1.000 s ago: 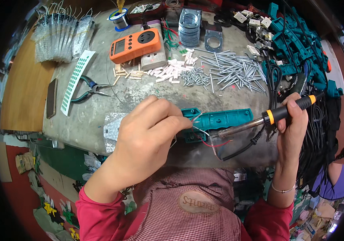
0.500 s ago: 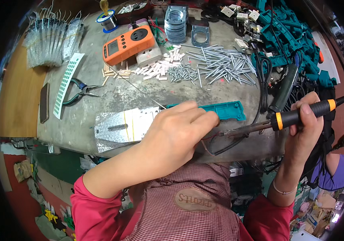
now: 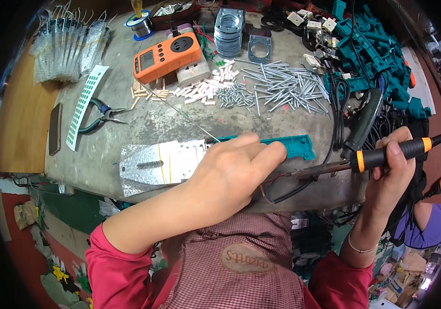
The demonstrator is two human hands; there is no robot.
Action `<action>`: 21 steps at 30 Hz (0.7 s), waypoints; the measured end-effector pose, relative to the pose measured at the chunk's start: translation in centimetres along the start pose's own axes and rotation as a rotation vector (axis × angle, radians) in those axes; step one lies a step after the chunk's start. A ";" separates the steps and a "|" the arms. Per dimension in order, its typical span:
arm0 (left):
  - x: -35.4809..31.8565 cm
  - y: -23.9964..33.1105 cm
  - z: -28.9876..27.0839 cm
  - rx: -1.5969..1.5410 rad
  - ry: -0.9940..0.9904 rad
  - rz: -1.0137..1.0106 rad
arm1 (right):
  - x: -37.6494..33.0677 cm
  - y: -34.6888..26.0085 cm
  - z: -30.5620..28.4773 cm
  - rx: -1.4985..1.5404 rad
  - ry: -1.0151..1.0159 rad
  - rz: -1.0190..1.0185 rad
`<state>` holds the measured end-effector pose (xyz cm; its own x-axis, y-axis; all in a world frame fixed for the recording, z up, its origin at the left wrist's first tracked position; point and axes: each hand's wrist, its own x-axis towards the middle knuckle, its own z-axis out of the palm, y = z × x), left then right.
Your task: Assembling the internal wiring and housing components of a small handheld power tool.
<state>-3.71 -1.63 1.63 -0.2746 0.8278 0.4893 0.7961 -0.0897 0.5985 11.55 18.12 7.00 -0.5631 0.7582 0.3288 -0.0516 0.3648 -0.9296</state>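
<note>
Grey concrete counter (image 3: 143, 126), pretty cluttered. Closest in, the left hand (image 3: 230, 172) is curled down over the near end of a long teal plastic part (image 3: 295, 146) at the counter's front edge, fingers pressed on it, with thin red and black wires (image 3: 274, 188) looping out just below. What's under the palm, can't tell. The right hand (image 3: 393, 167) is wrapped around the black and orange handle of a soldering iron (image 3: 357, 162), its metal tip pointing at the left fingertips, just beside them. Left of the left hand lies a shiny foil sheet (image 3: 151, 165). Further out from it sit pliers (image 3: 99, 116) and a strip of green dot stickers (image 3: 84, 105). Beyond both hands there's a pile of silver screws (image 3: 282, 87), small white connectors (image 3: 200, 90), an orange meter (image 3: 166, 56), a stack of metal rings (image 3: 229, 31) and a solder spool (image 3: 140, 23). Teal housings (image 3: 375, 46) are heaped far right.
</note>
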 end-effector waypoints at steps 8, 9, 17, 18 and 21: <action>-0.2 0.0 0.1 -0.009 0.016 0.009 | -0.1 -0.2 0.1 -0.009 0.018 -0.011; -0.2 0.0 0.1 -0.010 0.018 0.011 | -0.2 -0.2 0.1 -0.010 0.017 -0.012; -0.2 0.0 0.3 -0.016 0.053 0.034 | -0.2 -0.5 0.5 0.013 0.011 -0.017; -0.2 0.0 0.3 -0.013 0.054 0.031 | -0.2 -0.5 0.6 0.009 0.018 -0.017; -0.2 -0.1 0.4 -0.011 0.050 0.027 | -0.4 -0.1 0.3 0.000 0.022 -0.013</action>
<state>-3.49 -1.61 1.25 -0.2801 0.7963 0.5361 0.7977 -0.1176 0.5914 11.48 17.62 6.96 -0.5442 0.7649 0.3445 -0.0591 0.3747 -0.9253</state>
